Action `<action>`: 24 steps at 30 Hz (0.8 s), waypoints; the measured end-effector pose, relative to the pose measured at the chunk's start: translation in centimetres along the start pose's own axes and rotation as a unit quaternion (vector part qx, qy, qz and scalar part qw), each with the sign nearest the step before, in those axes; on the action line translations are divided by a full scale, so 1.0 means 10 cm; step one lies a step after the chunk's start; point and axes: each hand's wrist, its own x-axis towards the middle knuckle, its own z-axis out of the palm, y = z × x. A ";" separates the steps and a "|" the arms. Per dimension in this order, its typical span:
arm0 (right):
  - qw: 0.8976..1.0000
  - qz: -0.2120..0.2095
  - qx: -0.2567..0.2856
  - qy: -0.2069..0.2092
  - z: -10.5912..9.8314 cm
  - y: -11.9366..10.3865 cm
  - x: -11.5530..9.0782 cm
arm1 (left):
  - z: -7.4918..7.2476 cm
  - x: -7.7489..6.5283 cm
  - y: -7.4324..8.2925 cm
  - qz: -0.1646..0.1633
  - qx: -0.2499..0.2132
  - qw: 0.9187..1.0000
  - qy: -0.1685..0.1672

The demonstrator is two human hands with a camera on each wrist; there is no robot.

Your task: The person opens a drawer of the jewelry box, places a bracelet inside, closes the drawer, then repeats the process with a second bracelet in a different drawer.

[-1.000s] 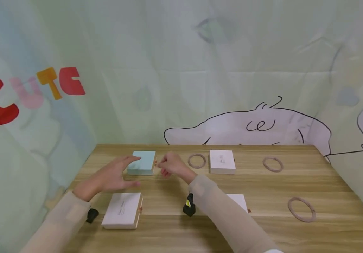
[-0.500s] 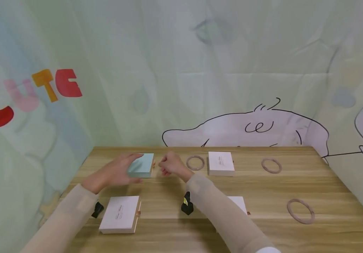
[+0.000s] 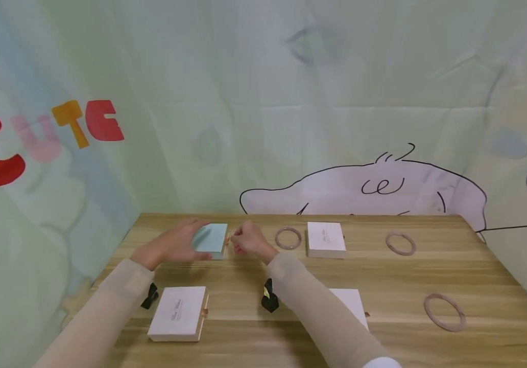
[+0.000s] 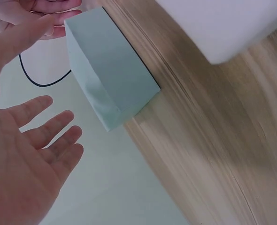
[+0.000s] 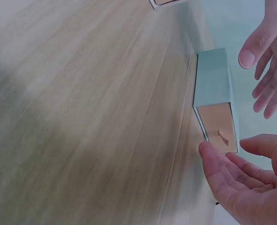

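Observation:
A teal drawer-style box point(image 3: 213, 237) lies near the back edge of the table. My left hand point(image 3: 176, 243) is over its left side, thumb and fingers spread apart. In the left wrist view, the left palm point(image 4: 23, 168) faces the box with a gap between. My right hand point(image 3: 249, 239) is just right of the box. The right wrist view has the box's tan end face point(image 5: 217, 123) with a small ribbon tab point(image 5: 223, 137). There the right thumb and fingers point(image 5: 218, 166) stand apart around the tab, seemingly not pinching it.
White boxes with ribbon tabs lie front left point(image 3: 178, 313), back centre point(image 3: 326, 239) and partly under the right sleeve point(image 3: 351, 301). Mauve rings lie at back centre point(image 3: 288, 247), back right point(image 3: 401, 251) and front right point(image 3: 447, 327). A printed cloth point(image 3: 263, 128) hangs behind the table.
My left hand has moved right and closer over the teal box. The right hand stays almost in place beside the tab. The boxes and rings lie as before, with slight camera shift.

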 end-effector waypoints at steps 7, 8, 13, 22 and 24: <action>1.000 0.011 0.021 0.008 0.05 0.05 0.06 | 0.04 0.09 -0.02 0.004 -0.003 1.000 -0.005; 1.000 0.010 0.024 0.009 0.05 0.05 0.06 | 0.04 0.11 -0.02 0.007 0.000 1.000 -0.005; 0.999 0.005 0.043 0.006 0.06 0.05 0.07 | 0.06 0.17 -0.02 0.017 -0.002 1.000 -0.008; 0.998 0.002 0.070 -0.001 0.12 0.07 0.13 | 0.07 0.21 -0.01 0.020 -0.015 1.000 -0.016; 0.997 0.005 0.080 -0.002 0.14 0.08 0.15 | 0.08 0.22 -0.02 0.032 -0.018 0.999 -0.015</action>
